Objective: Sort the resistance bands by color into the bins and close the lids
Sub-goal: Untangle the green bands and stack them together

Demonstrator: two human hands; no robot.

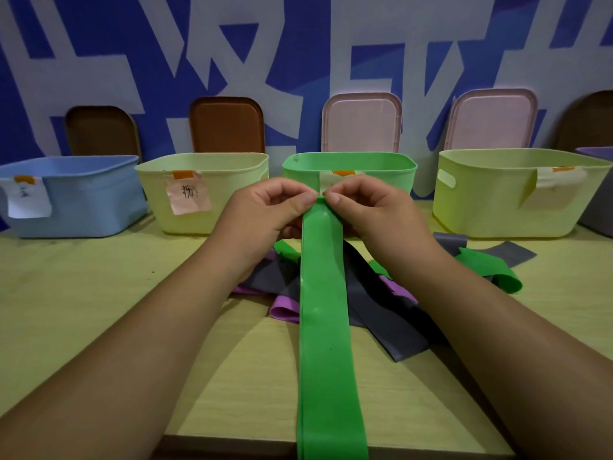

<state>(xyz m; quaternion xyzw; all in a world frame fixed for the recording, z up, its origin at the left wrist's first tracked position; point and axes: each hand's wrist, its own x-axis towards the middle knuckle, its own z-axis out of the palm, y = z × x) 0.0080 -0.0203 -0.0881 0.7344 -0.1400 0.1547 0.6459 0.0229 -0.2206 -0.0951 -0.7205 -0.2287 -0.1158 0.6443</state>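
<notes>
You are partway at best, by my reading. Your left grip and right grip each pinch the top end of a long flat green rubber resistance band, held just in front of the green plastic bin but not yet in it. The band's length trails toward you, past the near edge of the pale yellowish counter.

Beneath your wrists lies a tangle of dark grey bands, purple bands and another green band, all unsorted. I cannot see inside any bin.

Every lid is off: the pink plastic lids and brown lids lean on the wall behind. A light blue bin and pale yellow bins flank the green one. The held band crosses the tangle, so lifting it may drag others along.
</notes>
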